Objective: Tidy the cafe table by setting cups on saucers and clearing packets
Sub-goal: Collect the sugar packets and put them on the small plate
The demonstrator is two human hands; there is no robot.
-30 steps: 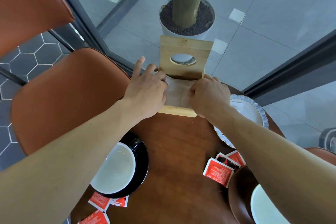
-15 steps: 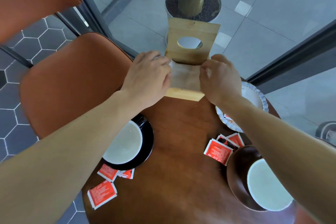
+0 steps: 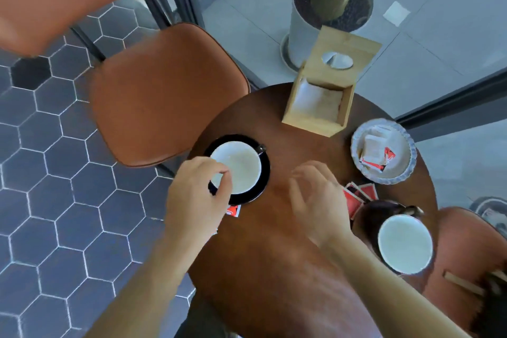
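Note:
A cup with a white inside [image 3: 240, 166] stands on a black saucer [image 3: 265, 173] at the table's left. My left hand [image 3: 196, 195] hovers over its near rim with loosely curled fingers; nothing shows in them. A red packet [image 3: 233, 211] peeks out beside that hand. My right hand [image 3: 315, 200] is spread flat over the table's middle, just left of several red packets [image 3: 360, 193]. A second cup [image 3: 404, 244] sits on a brown saucer [image 3: 363, 223] at the right. A blue-rimmed white dish [image 3: 403, 173] farther back holds packets.
A wooden napkin box [image 3: 310, 122] with its lid tilted open stands at the table's far edge [image 3: 247, 96]. Orange chairs [image 3: 164, 96] stand left and right. A potted trunk [image 3: 304, 30] and a glass wall lie beyond. Hexagon floor tiles are at the left.
Both hands have left the wooden box and come back toward me, the left to the black saucer, the right beside the red packets. The box stays open.

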